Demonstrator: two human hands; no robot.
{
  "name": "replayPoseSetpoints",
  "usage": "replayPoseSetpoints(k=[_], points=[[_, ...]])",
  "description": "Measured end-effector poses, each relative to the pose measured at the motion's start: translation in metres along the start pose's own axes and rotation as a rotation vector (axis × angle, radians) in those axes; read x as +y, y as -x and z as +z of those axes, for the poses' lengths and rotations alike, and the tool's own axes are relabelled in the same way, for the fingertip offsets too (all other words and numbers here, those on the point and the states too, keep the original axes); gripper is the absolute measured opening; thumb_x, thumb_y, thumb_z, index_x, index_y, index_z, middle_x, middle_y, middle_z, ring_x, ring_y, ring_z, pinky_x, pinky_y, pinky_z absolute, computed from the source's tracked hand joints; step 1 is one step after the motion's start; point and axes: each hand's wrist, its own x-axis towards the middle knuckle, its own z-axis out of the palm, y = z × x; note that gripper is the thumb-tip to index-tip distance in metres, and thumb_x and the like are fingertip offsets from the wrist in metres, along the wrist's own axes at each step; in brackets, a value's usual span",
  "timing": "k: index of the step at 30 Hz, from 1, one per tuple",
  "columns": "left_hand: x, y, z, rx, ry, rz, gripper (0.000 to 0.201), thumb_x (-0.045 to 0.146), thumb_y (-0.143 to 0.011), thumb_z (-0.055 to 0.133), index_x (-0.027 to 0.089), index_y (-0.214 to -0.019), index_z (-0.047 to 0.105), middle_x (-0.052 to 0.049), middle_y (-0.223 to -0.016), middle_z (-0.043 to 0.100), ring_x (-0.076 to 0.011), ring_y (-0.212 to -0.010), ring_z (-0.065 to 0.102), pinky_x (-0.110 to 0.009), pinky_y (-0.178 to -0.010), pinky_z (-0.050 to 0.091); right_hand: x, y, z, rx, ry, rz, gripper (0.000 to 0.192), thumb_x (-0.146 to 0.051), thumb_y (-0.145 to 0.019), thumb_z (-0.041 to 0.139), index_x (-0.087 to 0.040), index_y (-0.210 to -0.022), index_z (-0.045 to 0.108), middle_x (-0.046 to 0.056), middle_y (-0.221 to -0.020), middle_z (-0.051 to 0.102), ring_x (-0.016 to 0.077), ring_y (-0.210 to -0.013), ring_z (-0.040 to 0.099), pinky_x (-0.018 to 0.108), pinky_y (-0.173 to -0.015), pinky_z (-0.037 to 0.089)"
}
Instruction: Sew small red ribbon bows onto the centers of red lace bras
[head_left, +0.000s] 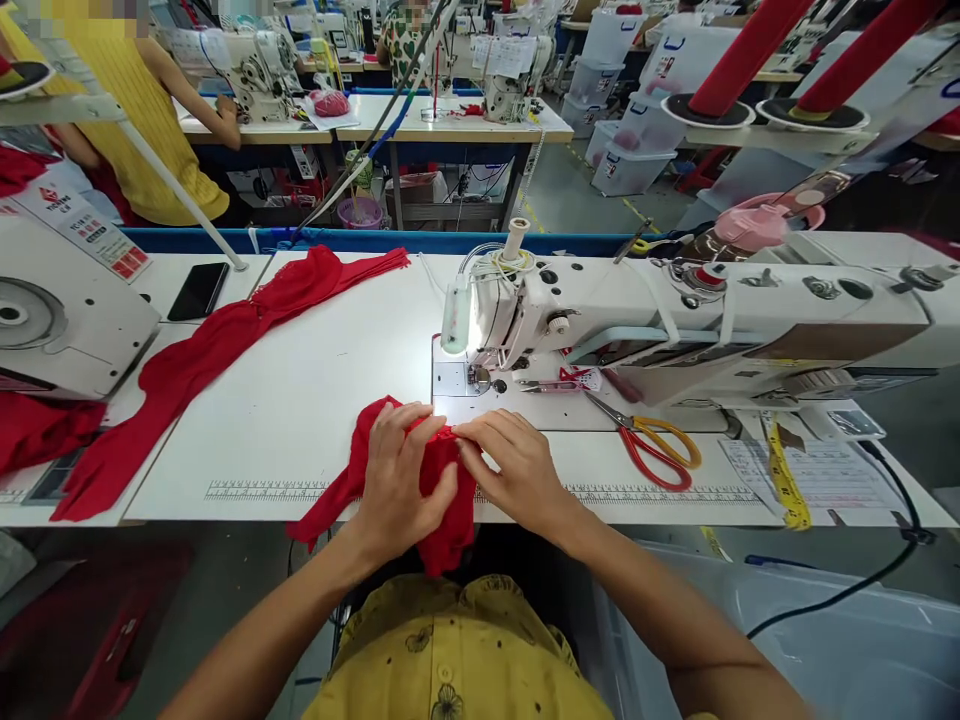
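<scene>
A small piece of red fabric (450, 520) lies at the near edge of the white sewing table (315, 390) and hangs over it toward my lap. My left hand (397, 475) presses on its left part with fingers bent. My right hand (510, 465) pinches its top edge just in front of the sewing machine's needle area (480, 378). The white sewing machine (675, 310) stretches to the right. Most of the fabric under my hands is hidden.
A long strip of red fabric (217, 350) lies across the left of the table, with a black phone (198, 291) beside it. Red-and-yellow scissors (652, 440) and a yellow tape measure (784, 480) lie to the right. Other people sit at machines behind.
</scene>
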Motion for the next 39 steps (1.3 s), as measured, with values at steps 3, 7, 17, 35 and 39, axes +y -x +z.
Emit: replayPoseSetpoints(k=[3, 7, 17, 35, 39], points=[[-0.002, 0.003, 0.006, -0.042, -0.028, -0.023, 0.036, 0.01, -0.089, 0.053, 0.024, -0.123, 0.05, -0.008, -0.122, 0.064, -0.0253, -0.125, 0.055, -0.06, -0.118, 0.028, -0.001, -0.004, -0.007, -0.064, -0.115, 0.054, 0.015, -0.018, -0.097, 0.05, -0.019, -0.093, 0.065, 0.003, -0.08, 0.067, 0.0156, -0.074, 0.057, 0.03, -0.07, 0.044], [-0.011, 0.0, 0.001, -0.166, 0.144, -0.111, 0.014, 0.018, -0.096, 0.05, 0.025, -0.107, 0.056, 0.0, -0.1, 0.071, -0.0184, -0.096, 0.066, -0.06, -0.119, 0.024, 0.001, -0.01, -0.016, -0.233, -0.375, 0.262, 0.015, -0.022, -0.095, 0.053, -0.02, -0.088, 0.066, 0.001, -0.078, 0.065, 0.0137, -0.072, 0.056, 0.027, -0.065, 0.044], [-0.02, -0.002, -0.021, -0.398, 0.548, -0.411, 0.02, 0.032, -0.098, 0.046, 0.021, -0.094, 0.062, -0.003, -0.09, 0.067, -0.0171, -0.082, 0.061, -0.029, -0.074, 0.051, -0.002, 0.005, -0.005, -0.348, -0.612, 0.486, 0.014, -0.028, -0.091, 0.055, -0.019, -0.083, 0.064, 0.001, -0.081, 0.062, 0.0139, -0.076, 0.056, 0.024, -0.063, 0.045], [-0.09, -0.096, 0.053, -0.631, 0.121, -0.08, 0.019, 0.032, -0.088, 0.056, 0.024, -0.09, 0.073, -0.004, -0.095, 0.074, -0.0235, -0.092, 0.064, -0.036, -0.084, 0.049, 0.04, -0.01, 0.02, -0.31, -0.949, 1.062, 0.024, -0.035, -0.087, 0.065, -0.018, -0.072, 0.06, -0.002, -0.054, 0.064, 0.0114, -0.046, 0.06, 0.025, -0.052, 0.053], [-0.082, -0.091, 0.058, -0.629, 0.07, -0.107, 0.012, 0.032, -0.086, 0.06, 0.024, -0.094, 0.066, -0.003, -0.091, 0.071, -0.0247, -0.091, 0.063, -0.037, -0.079, 0.05, 0.064, -0.001, 0.005, -0.287, -0.142, 0.542, 0.015, -0.023, -0.092, 0.056, -0.019, -0.084, 0.068, 0.001, -0.072, 0.069, 0.0126, -0.061, 0.061, 0.025, -0.061, 0.045]])
